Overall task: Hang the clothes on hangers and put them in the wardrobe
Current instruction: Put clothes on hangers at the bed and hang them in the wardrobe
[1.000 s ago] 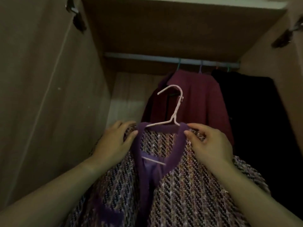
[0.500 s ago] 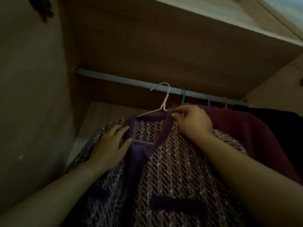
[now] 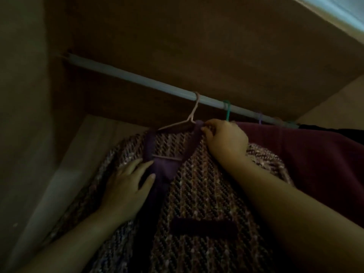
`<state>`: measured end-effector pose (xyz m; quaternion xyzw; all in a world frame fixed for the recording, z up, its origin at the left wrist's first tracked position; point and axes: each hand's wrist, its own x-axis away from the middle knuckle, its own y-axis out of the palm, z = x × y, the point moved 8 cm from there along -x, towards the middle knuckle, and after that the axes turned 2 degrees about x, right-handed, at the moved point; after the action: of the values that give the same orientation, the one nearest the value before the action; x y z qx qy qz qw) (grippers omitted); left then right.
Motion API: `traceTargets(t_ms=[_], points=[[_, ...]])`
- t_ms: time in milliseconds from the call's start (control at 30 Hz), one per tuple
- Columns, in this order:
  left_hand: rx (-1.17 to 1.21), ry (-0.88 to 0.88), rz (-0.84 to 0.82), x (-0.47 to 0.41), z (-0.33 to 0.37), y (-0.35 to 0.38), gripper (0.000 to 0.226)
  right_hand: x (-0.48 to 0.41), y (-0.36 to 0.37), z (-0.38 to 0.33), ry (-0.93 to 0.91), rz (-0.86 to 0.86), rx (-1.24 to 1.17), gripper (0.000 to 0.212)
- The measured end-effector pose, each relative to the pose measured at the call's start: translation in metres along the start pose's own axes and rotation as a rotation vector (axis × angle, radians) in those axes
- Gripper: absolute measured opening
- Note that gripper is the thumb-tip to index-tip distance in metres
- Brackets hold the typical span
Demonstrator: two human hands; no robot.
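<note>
A pink-and-purple tweed jacket (image 3: pixel 206 194) with purple trim hangs on a pale pink hanger (image 3: pixel 192 115). The hanger's hook sits over the grey wardrobe rail (image 3: pixel 137 79). My right hand (image 3: pixel 224 140) pinches the purple collar just right of the hanger's neck. My left hand (image 3: pixel 128 186) lies with straight, spread fingers against the jacket's left front, beside the purple placket.
A maroon garment (image 3: pixel 315 154) hangs right of the jacket on a green hanger (image 3: pixel 227 111); a purple hook (image 3: pixel 260 119) and dark clothes follow further right. A wooden shelf (image 3: pixel 197 46) is just above the rail. The wardrobe's side wall (image 3: pixel 23 115) stands on the left.
The jacket rose from chest height up to the rail, and the pink hook now sits over the rail. My left hand slid down the jacket front and flattened.
</note>
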<state>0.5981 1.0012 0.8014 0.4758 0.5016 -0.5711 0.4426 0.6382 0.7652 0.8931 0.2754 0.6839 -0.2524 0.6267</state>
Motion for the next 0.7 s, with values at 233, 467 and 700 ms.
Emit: traceTargets(t_ms=[233, 467, 700], points=[[0.17, 0.059, 0.065, 0.066, 0.038, -0.006, 0.066, 0.115, -0.008, 0.005, -0.258, -0.078, 0.174, 0.049], [0.09, 0.082, -0.143, 0.198, 0.109, 0.009, 0.059, 0.294, -0.036, 0.055, -0.322, -0.268, 0.236, 0.052], [0.096, -0.051, -0.489, 0.352, 0.196, 0.026, 0.061, 0.455, -0.134, 0.11, -0.185, -0.644, 0.062, 0.05]])
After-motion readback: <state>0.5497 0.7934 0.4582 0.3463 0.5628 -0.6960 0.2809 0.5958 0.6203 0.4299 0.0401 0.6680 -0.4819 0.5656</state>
